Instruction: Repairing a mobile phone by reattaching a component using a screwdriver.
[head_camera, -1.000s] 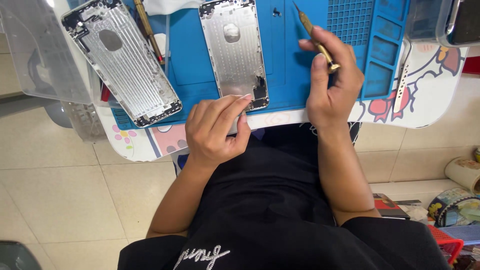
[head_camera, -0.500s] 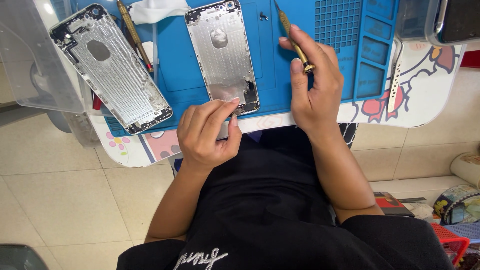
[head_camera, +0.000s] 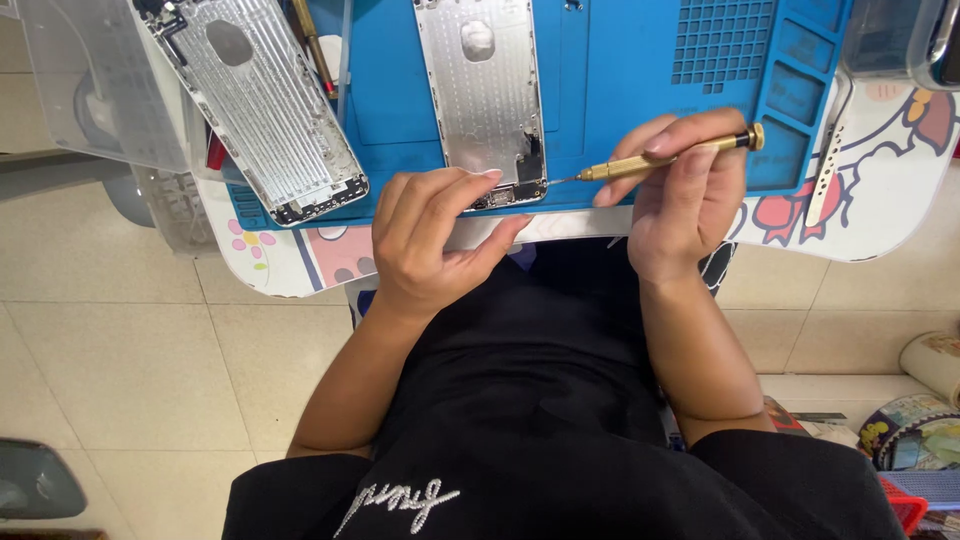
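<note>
A silver phone back housing (head_camera: 483, 95) lies on a blue work mat (head_camera: 620, 90), its bottom end toward me. My left hand (head_camera: 432, 235) rests at that bottom end, fingertips pressing on the housing's lower edge. My right hand (head_camera: 685, 195) grips a brass precision screwdriver (head_camera: 668, 160) held nearly level, its thin tip touching the lower right corner of the housing beside small dark parts. A second silver phone housing (head_camera: 258, 100) lies tilted on the mat's left side.
A clear plastic box (head_camera: 95, 85) stands at the far left. Another tool with a brass handle (head_camera: 312, 45) lies between the two housings. A perforated metal strip (head_camera: 828, 170) lies right of the mat on the patterned white table (head_camera: 880, 210). Tiled floor lies below.
My right hand has turned the screwdriver from upright to nearly level and brought its tip to the housing's lower right corner. My left hand stays on the housing's bottom edge.
</note>
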